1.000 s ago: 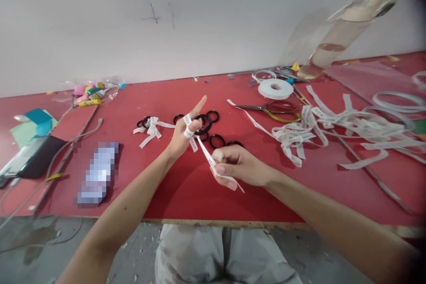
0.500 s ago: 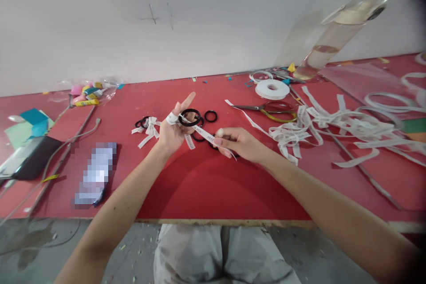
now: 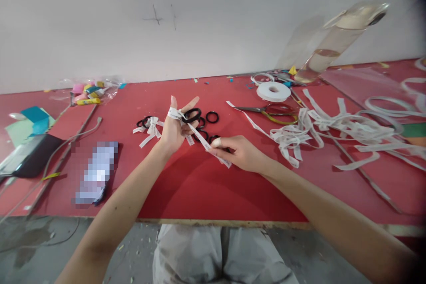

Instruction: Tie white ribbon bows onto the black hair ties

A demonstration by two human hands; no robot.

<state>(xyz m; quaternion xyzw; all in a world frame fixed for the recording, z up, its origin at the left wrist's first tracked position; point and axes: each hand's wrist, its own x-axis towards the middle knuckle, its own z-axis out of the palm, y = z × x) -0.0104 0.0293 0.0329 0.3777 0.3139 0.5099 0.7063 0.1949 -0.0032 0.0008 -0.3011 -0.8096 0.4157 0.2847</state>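
On the red tabletop (image 3: 219,199), at centre, our left hand (image 3: 173,131) spreads two fingers, wrapped in printed white fabric ribbon (image 3: 200,138). A round black elastic ring (image 3: 196,119) sits against that hand; we cannot tell whether the curled fingers grip it. Nearer and right, our right hand (image 3: 245,154) pinches the ribbon's trailing length between thumb and fingers.

White ribbon (image 3: 200,137): lettering too small to read | Wall (image 3: 233,22): dark cross-shaped mark (image 3: 156,18)

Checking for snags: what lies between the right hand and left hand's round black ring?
Head view: a narrow white printed ribbon stretches across, with black rings behind.
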